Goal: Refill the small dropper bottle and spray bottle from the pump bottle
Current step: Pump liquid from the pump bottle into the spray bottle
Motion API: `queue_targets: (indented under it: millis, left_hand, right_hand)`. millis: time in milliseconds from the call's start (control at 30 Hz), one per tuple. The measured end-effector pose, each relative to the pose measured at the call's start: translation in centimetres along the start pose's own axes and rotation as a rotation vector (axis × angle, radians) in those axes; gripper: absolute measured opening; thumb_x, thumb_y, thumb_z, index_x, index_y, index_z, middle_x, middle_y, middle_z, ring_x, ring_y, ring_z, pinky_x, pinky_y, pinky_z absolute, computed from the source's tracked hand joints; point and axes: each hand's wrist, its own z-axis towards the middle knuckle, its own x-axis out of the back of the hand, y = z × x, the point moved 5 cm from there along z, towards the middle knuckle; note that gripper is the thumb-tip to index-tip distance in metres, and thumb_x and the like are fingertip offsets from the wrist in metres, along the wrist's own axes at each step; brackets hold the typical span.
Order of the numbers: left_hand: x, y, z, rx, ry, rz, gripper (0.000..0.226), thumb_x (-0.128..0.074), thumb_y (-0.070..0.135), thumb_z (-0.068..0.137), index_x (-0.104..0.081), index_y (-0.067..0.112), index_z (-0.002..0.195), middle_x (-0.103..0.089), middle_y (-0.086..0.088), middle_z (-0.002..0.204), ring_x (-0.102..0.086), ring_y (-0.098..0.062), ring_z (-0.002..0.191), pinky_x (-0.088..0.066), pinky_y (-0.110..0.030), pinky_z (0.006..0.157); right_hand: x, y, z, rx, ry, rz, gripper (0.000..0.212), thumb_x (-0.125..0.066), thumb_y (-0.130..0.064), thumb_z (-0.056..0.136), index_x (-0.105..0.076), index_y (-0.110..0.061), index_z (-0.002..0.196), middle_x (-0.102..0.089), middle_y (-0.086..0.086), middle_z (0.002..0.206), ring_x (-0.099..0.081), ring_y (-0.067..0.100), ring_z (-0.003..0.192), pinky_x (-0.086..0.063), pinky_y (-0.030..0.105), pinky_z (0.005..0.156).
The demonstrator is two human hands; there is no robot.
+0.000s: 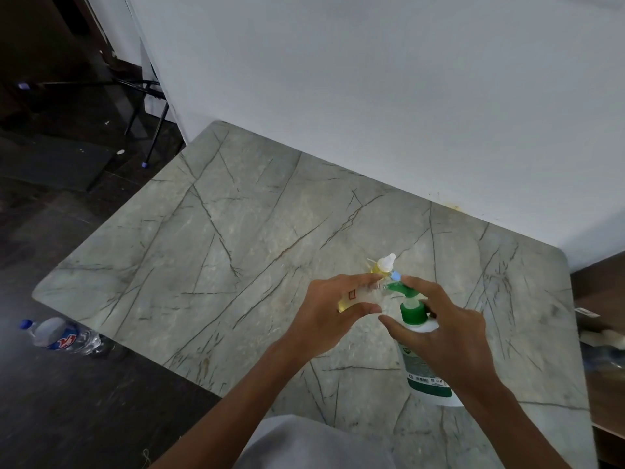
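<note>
A white pump bottle [426, 370] with a green collar and green pump head stands on the stone table [216, 252]. My right hand [439, 330] rests on top of its pump head, fingers curled around the neck. My left hand [333, 308] is wrapped around a small clear bottle [355, 296] with a red-marked label, holding it tilted with its mouth at the green spout. Just behind my left hand stands a small bottle [384, 267] with a white dropper tip and yellowish liquid.
A white wall runs along the table's far edge. On the dark floor to the left lies a plastic water bottle [64, 338]. A black stand [148, 106] is at the upper left. Wooden furniture with clutter [600, 333] sits at the right.
</note>
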Motion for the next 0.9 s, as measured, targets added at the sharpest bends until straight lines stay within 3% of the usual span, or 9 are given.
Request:
queue_targets:
  millis: [300, 400, 467, 633, 900]
  left_hand:
    - [-0.2, -0.16, -0.51, -0.031, -0.037, 0.029, 0.047, -0.076, 0.029, 0.08, -0.064, 0.021, 0.125, -0.07, 0.004, 0.114, -0.062, -0.003, 0.098, -0.049, -0.009, 0.08]
    - [-0.13, -0.5, -0.55, -0.011, -0.028, 0.031, 0.048, -0.077, 0.032, 0.078, -0.064, 0.024, 0.124, -0.071, 0.004, 0.112, -0.066, -0.007, 0.093, -0.054, -0.019, 0.08]
    - [0.11, -0.52, -0.47, 0.007, -0.002, 0.017, 0.047, -0.079, 0.034, 0.076, -0.066, 0.026, 0.121, -0.071, 0.009, 0.109, -0.067, -0.006, 0.09, -0.055, -0.023, 0.078]
    - [0.32, -0.12, -0.24, 0.057, 0.032, -0.093, 0.045, -0.083, 0.027, 0.073, -0.068, 0.025, 0.116, -0.064, 0.029, 0.102, -0.066, 0.001, 0.092, -0.054, -0.014, 0.078]
    - [0.2, -0.41, -0.25, 0.08, 0.013, -0.144, 0.047, -0.082, 0.023, 0.074, -0.066, 0.019, 0.119, -0.067, 0.013, 0.11, -0.065, 0.006, 0.097, -0.051, -0.011, 0.083]
  right_hand:
    - [-0.05, -0.37, -0.31, 0.013, 0.018, 0.018, 0.057, -0.069, -0.053, 0.064, -0.053, -0.023, 0.11, -0.072, 0.001, 0.088, -0.053, -0.003, 0.069, -0.031, -0.005, 0.065]
    - [-0.16, -0.23, -0.12, 0.008, -0.033, 0.01, 0.061, -0.065, -0.059, 0.065, -0.046, -0.029, 0.115, -0.072, -0.001, 0.087, -0.054, -0.002, 0.067, -0.031, -0.004, 0.063]
    - [-0.09, -0.07, -0.02, 0.003, -0.062, -0.001, 0.065, -0.066, -0.062, 0.065, -0.043, -0.032, 0.119, -0.071, -0.003, 0.086, -0.055, 0.0, 0.062, -0.034, -0.001, 0.062]
    - [0.08, -0.13, 0.11, 0.005, -0.065, -0.024, 0.071, -0.066, -0.065, 0.065, -0.042, -0.034, 0.124, -0.07, -0.005, 0.09, -0.057, 0.002, 0.064, -0.042, 0.008, 0.063]
    - [0.36, -0.87, 0.3, 0.047, -0.029, -0.038, 0.066, -0.07, -0.056, 0.064, -0.046, -0.027, 0.118, -0.066, -0.008, 0.073, -0.048, -0.001, 0.051, -0.031, -0.003, 0.056]
